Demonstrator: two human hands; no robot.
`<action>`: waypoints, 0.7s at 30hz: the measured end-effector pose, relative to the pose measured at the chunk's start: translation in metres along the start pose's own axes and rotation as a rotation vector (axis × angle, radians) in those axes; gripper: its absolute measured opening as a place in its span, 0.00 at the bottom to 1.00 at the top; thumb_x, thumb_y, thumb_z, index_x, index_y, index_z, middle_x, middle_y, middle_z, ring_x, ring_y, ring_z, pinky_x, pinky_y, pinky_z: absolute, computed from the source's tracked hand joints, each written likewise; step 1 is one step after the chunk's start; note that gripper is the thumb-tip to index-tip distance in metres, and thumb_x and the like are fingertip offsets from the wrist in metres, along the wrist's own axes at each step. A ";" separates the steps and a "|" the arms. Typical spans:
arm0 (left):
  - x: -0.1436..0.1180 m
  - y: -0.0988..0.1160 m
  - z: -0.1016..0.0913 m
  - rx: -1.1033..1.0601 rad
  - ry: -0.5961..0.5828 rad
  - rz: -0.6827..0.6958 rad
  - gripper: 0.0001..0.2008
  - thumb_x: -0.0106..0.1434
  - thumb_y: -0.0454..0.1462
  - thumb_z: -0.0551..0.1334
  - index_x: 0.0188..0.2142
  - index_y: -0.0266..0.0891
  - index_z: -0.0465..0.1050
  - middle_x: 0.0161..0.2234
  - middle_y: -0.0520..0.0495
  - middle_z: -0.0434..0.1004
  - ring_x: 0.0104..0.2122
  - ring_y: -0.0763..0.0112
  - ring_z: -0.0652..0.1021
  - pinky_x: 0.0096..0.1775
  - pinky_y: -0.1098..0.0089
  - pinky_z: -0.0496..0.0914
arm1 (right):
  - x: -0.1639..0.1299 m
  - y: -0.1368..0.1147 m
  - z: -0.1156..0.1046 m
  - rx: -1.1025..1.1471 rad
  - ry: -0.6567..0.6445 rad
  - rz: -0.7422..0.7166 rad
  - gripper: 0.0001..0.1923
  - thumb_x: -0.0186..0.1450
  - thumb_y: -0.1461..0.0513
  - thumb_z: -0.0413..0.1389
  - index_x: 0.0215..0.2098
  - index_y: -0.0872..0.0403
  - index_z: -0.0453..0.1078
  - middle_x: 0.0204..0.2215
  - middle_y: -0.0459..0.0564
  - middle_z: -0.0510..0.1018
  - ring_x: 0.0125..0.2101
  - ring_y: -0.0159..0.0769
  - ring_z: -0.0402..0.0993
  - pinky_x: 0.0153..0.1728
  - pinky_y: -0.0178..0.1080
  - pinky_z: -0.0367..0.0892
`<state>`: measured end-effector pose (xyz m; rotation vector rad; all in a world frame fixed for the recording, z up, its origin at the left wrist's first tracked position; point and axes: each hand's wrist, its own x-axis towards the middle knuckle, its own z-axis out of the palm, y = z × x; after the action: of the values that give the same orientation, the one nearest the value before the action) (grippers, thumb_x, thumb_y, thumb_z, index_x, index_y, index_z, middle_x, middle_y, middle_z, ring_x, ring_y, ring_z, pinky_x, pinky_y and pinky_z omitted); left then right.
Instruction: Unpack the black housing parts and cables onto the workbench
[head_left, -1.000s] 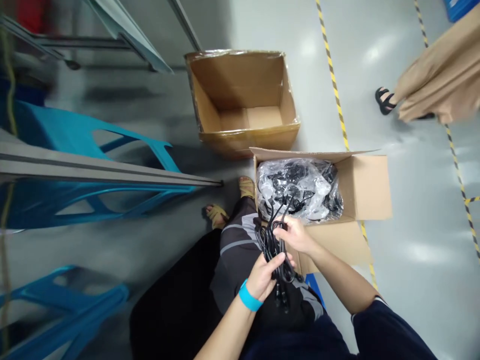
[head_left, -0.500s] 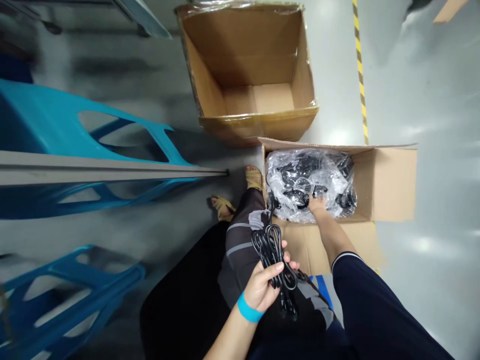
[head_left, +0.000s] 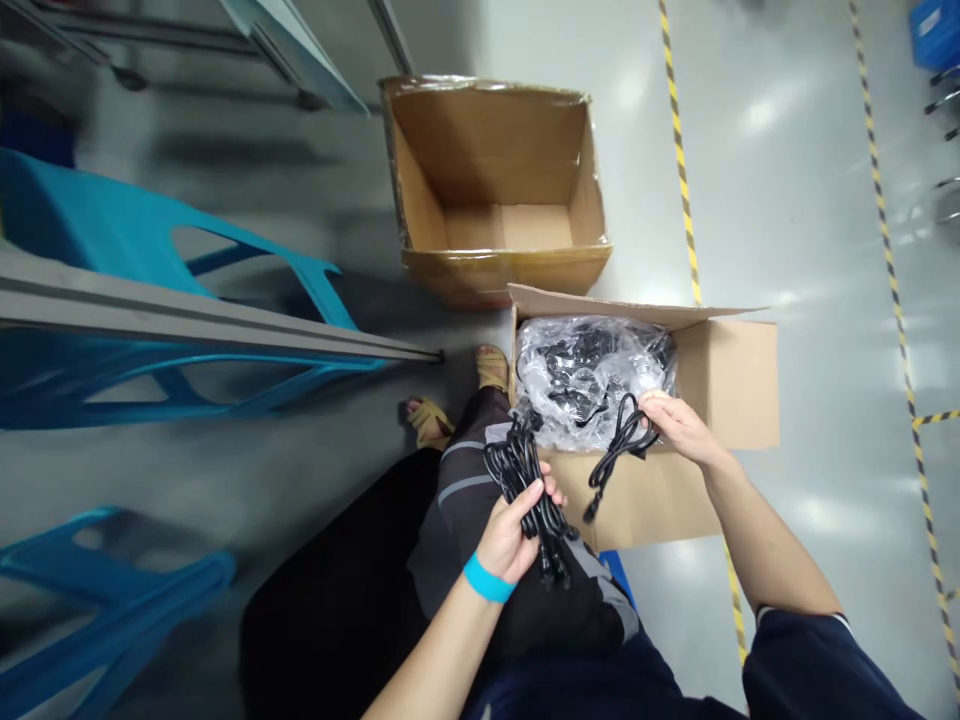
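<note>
My left hand (head_left: 512,528), with a blue wristband, grips a bundle of black cables (head_left: 525,480) above my lap. My right hand (head_left: 679,425) holds one black cable (head_left: 619,445) just lifted out of the open cardboard box (head_left: 731,380) on the floor to my right. A clear plastic bag (head_left: 589,375) full of more black cables lies inside that box. The single cable's plug end dangles over the box's front flap.
An empty cardboard box (head_left: 495,265) lined with plastic stands on the floor ahead. Blue plastic chairs (head_left: 150,260) and a grey metal bar (head_left: 202,325) are on the left. Yellow-black floor tape (head_left: 679,160) runs past the boxes. My sandalled feet (head_left: 491,368) are by the box.
My right hand let go of the bundle, reached into the bag in the box, and has come out holding a single black cable. The left hand kept the bundle.
</note>
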<state>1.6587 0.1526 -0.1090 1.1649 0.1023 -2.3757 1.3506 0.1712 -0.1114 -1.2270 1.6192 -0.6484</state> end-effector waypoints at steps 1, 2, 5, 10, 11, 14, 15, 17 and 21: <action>-0.001 0.001 0.001 0.006 0.000 -0.021 0.17 0.55 0.38 0.74 0.43 0.37 0.75 0.31 0.51 0.75 0.35 0.70 0.79 0.40 0.68 0.76 | -0.002 -0.015 -0.002 0.083 -0.037 -0.031 0.28 0.74 0.48 0.44 0.26 0.56 0.70 0.33 0.50 0.70 0.35 0.34 0.67 0.41 0.37 0.63; -0.003 0.002 0.002 0.017 -0.007 -0.056 0.18 0.54 0.38 0.75 0.42 0.37 0.75 0.32 0.50 0.76 0.38 0.67 0.80 0.43 0.66 0.76 | -0.002 -0.029 -0.001 0.149 -0.083 -0.056 0.28 0.74 0.49 0.44 0.25 0.56 0.70 0.33 0.50 0.69 0.34 0.33 0.67 0.39 0.37 0.63; -0.011 0.000 0.002 0.078 -0.105 -0.169 0.24 0.50 0.45 0.77 0.42 0.37 0.75 0.33 0.48 0.78 0.40 0.59 0.81 0.41 0.64 0.77 | 0.004 -0.064 0.019 0.235 -0.246 -0.150 0.26 0.74 0.50 0.46 0.26 0.56 0.71 0.34 0.50 0.69 0.34 0.32 0.67 0.39 0.36 0.64; -0.030 -0.007 -0.010 0.210 -0.225 -0.237 0.26 0.47 0.44 0.78 0.41 0.35 0.75 0.35 0.45 0.79 0.31 0.65 0.80 0.31 0.71 0.74 | 0.017 -0.077 0.081 0.095 -0.198 -0.350 0.17 0.69 0.52 0.56 0.29 0.54 0.73 0.34 0.48 0.70 0.36 0.33 0.69 0.41 0.37 0.65; -0.034 -0.007 -0.013 0.222 -0.196 -0.221 0.23 0.48 0.41 0.77 0.41 0.35 0.75 0.32 0.47 0.78 0.29 0.68 0.79 0.30 0.71 0.72 | 0.022 -0.068 0.090 0.079 -0.113 -0.348 0.15 0.67 0.52 0.58 0.31 0.54 0.74 0.35 0.49 0.71 0.37 0.34 0.69 0.43 0.37 0.65; -0.041 -0.002 -0.024 0.151 -0.130 -0.116 0.20 0.52 0.38 0.73 0.43 0.37 0.73 0.26 0.52 0.72 0.26 0.71 0.75 0.30 0.72 0.69 | 0.048 -0.016 0.107 0.046 0.237 -0.103 0.14 0.68 0.50 0.56 0.37 0.52 0.73 0.40 0.51 0.75 0.45 0.39 0.70 0.51 0.40 0.64; -0.042 0.001 -0.028 0.103 -0.127 -0.080 0.19 0.53 0.38 0.73 0.43 0.37 0.73 0.25 0.53 0.71 0.26 0.72 0.74 0.30 0.71 0.69 | 0.060 0.006 0.111 0.030 0.334 0.038 0.16 0.70 0.50 0.52 0.38 0.52 0.73 0.41 0.52 0.76 0.46 0.40 0.70 0.52 0.42 0.64; -0.044 0.008 -0.035 -0.016 -0.112 -0.024 0.17 0.54 0.37 0.71 0.41 0.37 0.72 0.24 0.54 0.68 0.25 0.75 0.71 0.31 0.71 0.67 | 0.085 0.049 0.123 0.012 0.385 0.279 0.18 0.72 0.53 0.45 0.39 0.53 0.73 0.41 0.52 0.77 0.46 0.41 0.71 0.53 0.43 0.64; -0.042 0.019 -0.043 -0.192 -0.037 0.033 0.13 0.54 0.36 0.70 0.36 0.39 0.68 0.25 0.56 0.63 0.24 0.78 0.67 0.30 0.72 0.65 | 0.122 0.107 0.180 0.064 0.089 0.427 0.11 0.68 0.59 0.52 0.33 0.55 0.75 0.31 0.48 0.80 0.36 0.36 0.75 0.45 0.39 0.69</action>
<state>1.7196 0.1644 -0.1015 1.0238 0.2904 -2.2999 1.4675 0.1197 -0.3177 -0.7778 1.8464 -0.4823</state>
